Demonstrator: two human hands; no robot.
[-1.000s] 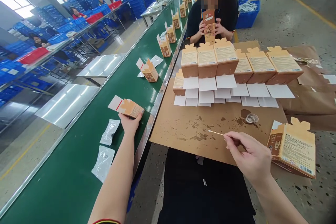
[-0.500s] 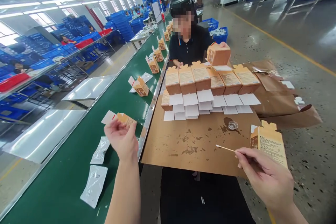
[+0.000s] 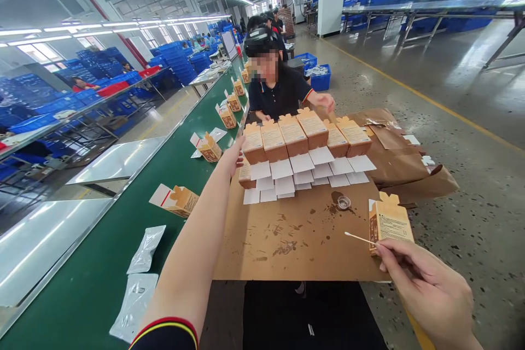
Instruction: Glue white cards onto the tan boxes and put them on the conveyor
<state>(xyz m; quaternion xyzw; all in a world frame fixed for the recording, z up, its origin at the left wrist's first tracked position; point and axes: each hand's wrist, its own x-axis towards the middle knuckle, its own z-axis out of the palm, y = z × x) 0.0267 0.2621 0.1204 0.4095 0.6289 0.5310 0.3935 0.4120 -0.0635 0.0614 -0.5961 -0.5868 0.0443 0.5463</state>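
My right hand (image 3: 426,284) is closed in a pinch on a cotton swab (image 3: 361,238), its white tip pointing left over the cardboard. Just behind that hand stands an orange carton (image 3: 391,221) with its top flaps raised. My left arm stretches forward, and my left hand (image 3: 234,158) is at the left end of the stacked cartons (image 3: 292,136), against the leftmost one. Its fingers are partly hidden, so their grip is unclear. White flaps hang out from the stack toward me. On the cardboard sits a small clear dish (image 3: 343,203) beside dark wet spots.
On the left runs a green conveyor belt (image 3: 96,262) carrying an open carton (image 3: 182,201), silvery pouches (image 3: 137,306) and a line of further cartons. A co-worker (image 3: 274,87) sits behind the stack, one hand above its right part. Brown paper (image 3: 410,167) lies at the right.
My left hand has left the carton on the belt and reached forward to the stack. The co-worker's hand no longer holds a carton up. The swab stays in my right hand.
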